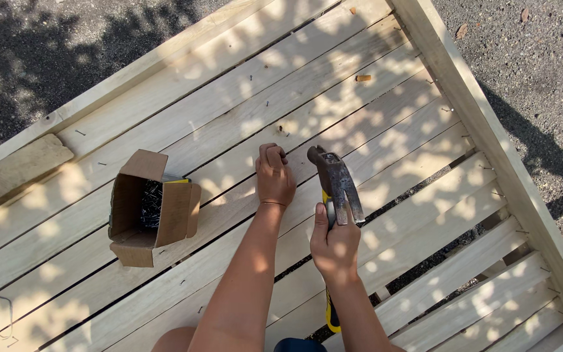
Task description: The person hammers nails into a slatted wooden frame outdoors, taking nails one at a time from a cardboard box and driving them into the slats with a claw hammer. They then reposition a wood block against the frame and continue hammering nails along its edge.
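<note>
Right hand (335, 246) sits closest to the camera, fingers wrapped tight around a hammer (335, 195) just under the steel head, thumb up along the neck; yellow-black handle runs back under the forearm. Hammer head hangs over the slats (386, 150), just right of the left hand (275, 177). Left hand rests knuckles-up on a slat, fingers curled in narrow, tips pinched down at the wood, probably on a nail, too small to tell. Open cardboard box (152, 208) of dark nails lies on the slats to the left, well apart from both hands. Slats form a pale wooden panel with a frame rail (490, 124) at right, on gravel (542, 52). Loose wood block (14, 166) at far left.
</note>
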### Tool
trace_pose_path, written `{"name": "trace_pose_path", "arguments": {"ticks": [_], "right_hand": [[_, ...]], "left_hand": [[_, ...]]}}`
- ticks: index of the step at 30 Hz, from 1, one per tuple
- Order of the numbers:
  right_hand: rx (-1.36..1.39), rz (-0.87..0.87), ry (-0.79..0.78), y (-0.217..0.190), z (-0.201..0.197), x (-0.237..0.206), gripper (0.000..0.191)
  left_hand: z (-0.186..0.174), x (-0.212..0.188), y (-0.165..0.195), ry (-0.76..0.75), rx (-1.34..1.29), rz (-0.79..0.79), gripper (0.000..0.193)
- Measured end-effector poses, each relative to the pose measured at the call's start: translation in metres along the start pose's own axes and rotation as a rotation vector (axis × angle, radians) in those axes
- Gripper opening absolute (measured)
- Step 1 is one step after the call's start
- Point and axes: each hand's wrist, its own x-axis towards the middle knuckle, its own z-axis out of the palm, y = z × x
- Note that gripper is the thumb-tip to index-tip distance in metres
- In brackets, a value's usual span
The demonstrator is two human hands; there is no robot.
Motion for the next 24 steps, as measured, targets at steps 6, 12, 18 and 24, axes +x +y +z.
{"name": "trace_pose_path", "arguments": {"ticks": [6, 12, 18, 24], "right_hand": [[-0.024, 0.129, -0.009, 0.008, 0.013, 0.006, 0.034], [-0.034, 0.055, -0.015, 0.007, 0.007, -0.009, 0.035], [-0.065, 0.235, -0.055, 0.014, 0.018, -0.005, 0.039], [-0.062, 0.325, 0.008, 0.059, 0.016, -0.076, 0.042]], "left_hand": [[-0.001, -0.002, 0.001, -0.007, 0.022, -0.019, 0.033], [-0.002, 0.004, 0.003, 0.000, 0.059, -0.001, 0.032], [-0.004, 0.002, 0.005, -0.033, 0.051, -0.039, 0.034], [0.001, 0.007, 0.005, 0.022, 0.090, 0.015, 0.031]]}}
